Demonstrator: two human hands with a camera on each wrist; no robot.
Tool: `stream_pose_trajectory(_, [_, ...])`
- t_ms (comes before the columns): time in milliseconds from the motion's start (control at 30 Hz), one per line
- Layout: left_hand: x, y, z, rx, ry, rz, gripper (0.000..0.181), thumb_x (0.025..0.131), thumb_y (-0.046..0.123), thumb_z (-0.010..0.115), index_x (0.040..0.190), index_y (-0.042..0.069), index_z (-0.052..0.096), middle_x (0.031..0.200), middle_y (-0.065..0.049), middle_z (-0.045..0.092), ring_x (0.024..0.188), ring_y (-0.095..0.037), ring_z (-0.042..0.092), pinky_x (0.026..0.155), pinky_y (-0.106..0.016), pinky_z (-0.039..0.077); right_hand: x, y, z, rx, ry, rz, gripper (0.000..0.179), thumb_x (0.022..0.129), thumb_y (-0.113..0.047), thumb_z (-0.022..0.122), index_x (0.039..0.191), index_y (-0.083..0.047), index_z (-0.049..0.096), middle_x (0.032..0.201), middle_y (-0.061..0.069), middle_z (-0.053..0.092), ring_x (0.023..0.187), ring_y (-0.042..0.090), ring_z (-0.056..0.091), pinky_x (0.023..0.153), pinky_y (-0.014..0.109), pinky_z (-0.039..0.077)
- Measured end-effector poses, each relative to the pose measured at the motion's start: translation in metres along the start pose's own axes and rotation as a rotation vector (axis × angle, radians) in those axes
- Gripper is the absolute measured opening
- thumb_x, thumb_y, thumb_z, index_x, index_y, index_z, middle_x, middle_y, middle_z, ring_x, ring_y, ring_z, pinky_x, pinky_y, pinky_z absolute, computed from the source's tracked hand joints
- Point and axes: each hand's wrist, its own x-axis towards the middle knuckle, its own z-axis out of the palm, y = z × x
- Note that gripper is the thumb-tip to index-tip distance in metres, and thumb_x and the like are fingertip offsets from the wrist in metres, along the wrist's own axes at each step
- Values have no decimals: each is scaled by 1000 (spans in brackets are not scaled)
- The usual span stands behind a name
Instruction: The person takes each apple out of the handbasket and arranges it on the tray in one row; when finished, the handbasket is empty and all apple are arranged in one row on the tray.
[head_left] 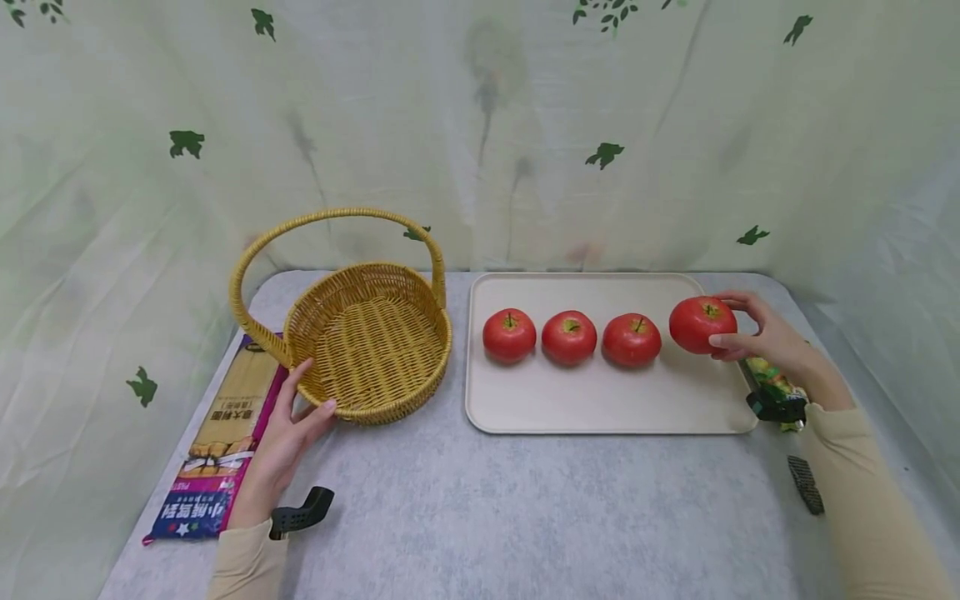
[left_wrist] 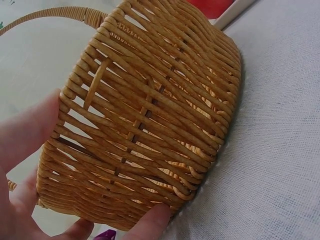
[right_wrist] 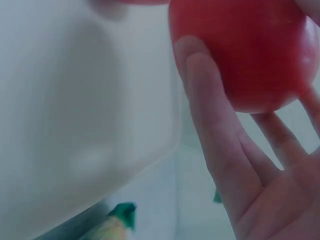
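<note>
My right hand [head_left: 757, 333] holds a red tomato [head_left: 702, 325] at the tray's right end, thumb and fingers around its sides. In the right wrist view, the tomato [right_wrist: 245, 55] hangs above the tray, with a shadow on the surface below. Three more tomatoes [head_left: 570, 337] stand in a row on the beige tray [head_left: 600, 404]. At left, my left hand [head_left: 288, 437] grips the near-left side of a round wicker basket [head_left: 375, 350]. Its thumb [left_wrist: 30, 130] lies at the rim, and other fingers spread along the woven outer wall. The basket's inside is bare.
A long pasta packet [head_left: 217, 442] lies left of the basket, partly beneath my left arm. Beyond the tray's right edge, a green and yellow packet [head_left: 776, 379] is partly hidden by my right wrist. The basket's tall handle [head_left: 345, 214] arches upward. A leaf-patterned curtain [head_left: 525, 125] surrounds the table.
</note>
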Motion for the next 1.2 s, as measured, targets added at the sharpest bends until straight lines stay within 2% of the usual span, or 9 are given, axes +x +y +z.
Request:
stream_pose_trajectory(167, [0, 1, 0, 0, 1, 3, 72, 99, 13, 54, 153, 32, 11, 156, -14, -10, 136, -47, 16, 88, -15, 45, 0, 10, 6, -2, -27, 9, 75, 88, -21, 71, 143, -6, 22, 142, 24, 22, 96, 33, 62, 71, 47, 57])
stream_pose_trajectory(300, [1, 1, 0, -1, -1, 4, 72, 99, 13, 54, 153, 33, 12, 156, -13, -10, 137, -47, 16, 88, -14, 45, 2, 15, 11, -34, -30, 31, 80, 86, -26, 73, 144, -6, 22, 142, 28, 21, 113, 48, 41, 71, 46, 57])
stream_pose_trajectory(367, [1, 0, 0, 2, -2, 3, 72, 98, 13, 54, 153, 34, 13, 156, -13, -10, 137, -46, 16, 88, -14, 45, 4, 20, 12, -42, -16, 54, 79, 85, -27, 74, 144, -10, 26, 141, 25, 22, 116, 48, 38, 69, 44, 58])
stream_pose_trajectory(533, [1, 0, 1, 12, -5, -1, 70, 99, 14, 54, 151, 38, 15, 157, -12, -9, 137, -44, 18, 89, -14, 45, 5, 23, 13, -49, -34, 87, 82, 83, -26, 76, 145, -9, 25, 142, 27, 19, 121, 49, 30, 71, 41, 58])
stream_pose_trajectory(600, [1, 1, 1, 14, -6, -3, 70, 99, 14, 54, 151, 38, 14, 157, -12, -8, 137, -44, 18, 89, -14, 45, 4, 21, 13, -41, -65, 93, 87, 82, -25, 75, 146, -4, 19, 144, 30, 15, 123, 53, 26, 74, 42, 57])
stream_pose_trajectory(833, [2, 1, 1, 11, -7, -11, 71, 99, 14, 55, 152, 38, 13, 157, -12, -9, 137, -44, 18, 89, -15, 44, 8, 27, 10, 18, -94, 156, 90, 86, -22, 73, 150, -7, 12, 149, 30, 10, 121, 49, 36, 76, 39, 57])
stream_pose_trajectory(1100, [4, 3, 0, 3, -7, -5, 71, 99, 14, 54, 152, 37, 13, 156, -11, -12, 137, -46, 15, 87, -13, 45, 8, 31, 7, 93, -155, 163, 90, 89, -21, 67, 152, -10, 4, 152, 29, 5, 121, 49, 36, 80, 41, 56])
stream_pose_trajectory(1167, [3, 5, 0, 32, 7, -20, 71, 99, 15, 54, 152, 37, 12, 157, -10, -13, 137, -47, 15, 88, -15, 45, 7, 29, 8, 95, -160, 163, 91, 90, -22, 67, 153, -11, 2, 152, 29, 3, 119, 48, 39, 81, 42, 55])
stream_pose_trajectory(1200, [3, 6, 0, 65, 19, -31, 72, 99, 16, 54, 152, 37, 11, 157, -9, -13, 137, -47, 15, 93, -21, 45, 7, 27, 9, 90, -158, 163, 91, 90, -23, 66, 153, -12, 2, 153, 28, 2, 118, 46, 42, 81, 42, 55])
